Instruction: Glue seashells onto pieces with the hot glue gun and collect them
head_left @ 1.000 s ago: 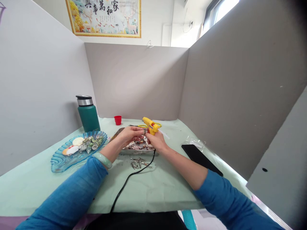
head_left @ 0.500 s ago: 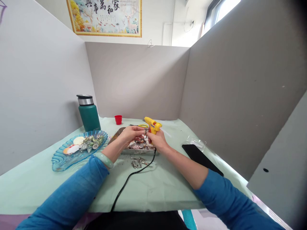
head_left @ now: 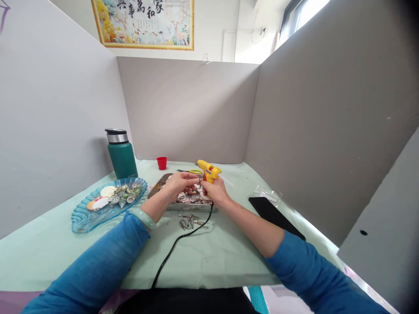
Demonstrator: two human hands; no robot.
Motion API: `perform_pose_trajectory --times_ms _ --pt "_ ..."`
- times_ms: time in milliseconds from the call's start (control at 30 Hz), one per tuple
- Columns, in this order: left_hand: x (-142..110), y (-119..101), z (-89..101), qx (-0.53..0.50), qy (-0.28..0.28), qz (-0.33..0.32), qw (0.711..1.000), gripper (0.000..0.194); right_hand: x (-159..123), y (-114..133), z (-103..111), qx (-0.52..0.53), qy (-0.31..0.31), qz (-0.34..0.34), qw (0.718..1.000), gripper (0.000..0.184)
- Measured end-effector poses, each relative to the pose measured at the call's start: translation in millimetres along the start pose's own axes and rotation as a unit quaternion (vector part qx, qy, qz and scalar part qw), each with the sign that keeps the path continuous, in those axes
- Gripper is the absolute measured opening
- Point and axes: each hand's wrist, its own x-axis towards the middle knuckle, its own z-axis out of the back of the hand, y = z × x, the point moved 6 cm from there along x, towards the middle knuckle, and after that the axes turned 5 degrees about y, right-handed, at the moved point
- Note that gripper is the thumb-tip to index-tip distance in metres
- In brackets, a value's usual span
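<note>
My right hand (head_left: 215, 191) is closed round the handle of a yellow hot glue gun (head_left: 208, 170), with a clear glue stick (head_left: 225, 179) poking from its back end. The gun's black cord (head_left: 179, 238) runs down from the hand towards the table's front edge. My left hand (head_left: 182, 183) pinches something small with a metallic look, right beside the right hand's fingertips; its kind is too small to make out. Under both hands sits a metal tray (head_left: 170, 208) holding many seashells (head_left: 187, 199). Several small metal clips (head_left: 190, 222) lie in a pile in front of the tray.
A blue glass dish (head_left: 80, 220) of shells stands at left, with a green bottle (head_left: 121, 158) behind it. Further back are a red cup (head_left: 162, 163) and yellow-handled scissors (head_left: 195, 172). A black flat object (head_left: 275, 217) and a plastic bag (head_left: 266, 194) lie right. Grey partitions enclose the table.
The glue gun and both hands have shifted very slightly right in view, along with the whole scene. Both hands keep their hold over the tray.
</note>
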Motion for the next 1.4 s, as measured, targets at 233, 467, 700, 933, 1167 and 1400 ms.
perform_pose_trajectory --times_ms 233,467,700,933,1167,1400 --pt "-1 1 -1.6 0.012 0.011 0.001 1.000 0.020 -1 0 0 0.021 -0.011 -0.012 1.000 0.022" --pt "3 4 2.2 -0.011 0.015 0.007 1.000 0.021 -1 2 -1 0.029 -0.015 -0.012 0.999 0.022" --pt "11 10 15.7 -0.104 0.033 0.039 0.993 0.020 -1 2 0 -0.001 -0.021 -0.005 1.000 0.020" --pt "15 16 13.8 -0.134 0.068 0.074 0.986 0.014 -2 1 6 -0.008 -0.039 0.003 0.999 0.029" --pt "10 13 8.8 -0.126 0.074 0.089 0.985 0.014 -2 5 5 0.025 -0.042 0.018 0.999 0.032" --pt "4 11 0.8 -0.076 0.123 0.092 0.985 0.020 -4 9 -1 0.082 0.020 -0.021 0.996 0.034"
